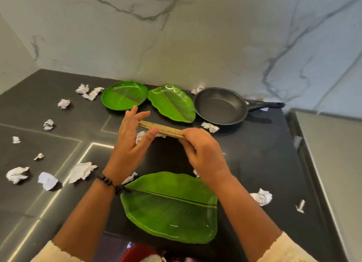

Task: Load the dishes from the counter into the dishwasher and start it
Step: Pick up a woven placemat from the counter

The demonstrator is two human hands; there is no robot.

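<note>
Both hands up over the dark counter (254, 154), holding a flat tan speckled plate (160, 129) edge-on btwn them, lifted clear of the surface. Right hand (203, 154) grips the plate's right end, fingers curled over the rim. Left hand (129, 142) is at the left end w/ fingers mostly straight and spread, thumb tip touching the plate's near edge, so more steadying than clamping. Beaded bracelet (109, 183) on the left wrist. Near the front edge, under the forearms, lies a big green leaf-shaped plate (170, 209). At the back by the marble wall (195, 36): a round green plate (124, 95), just beside it a second leaf-shaped plate (172, 103), then a dark frying pan (220, 106) w/ handle pointing right. Crumpled paper bits (17, 174) scattered all over the counter, mostly on the left, a few by the pan and at the right.
</note>
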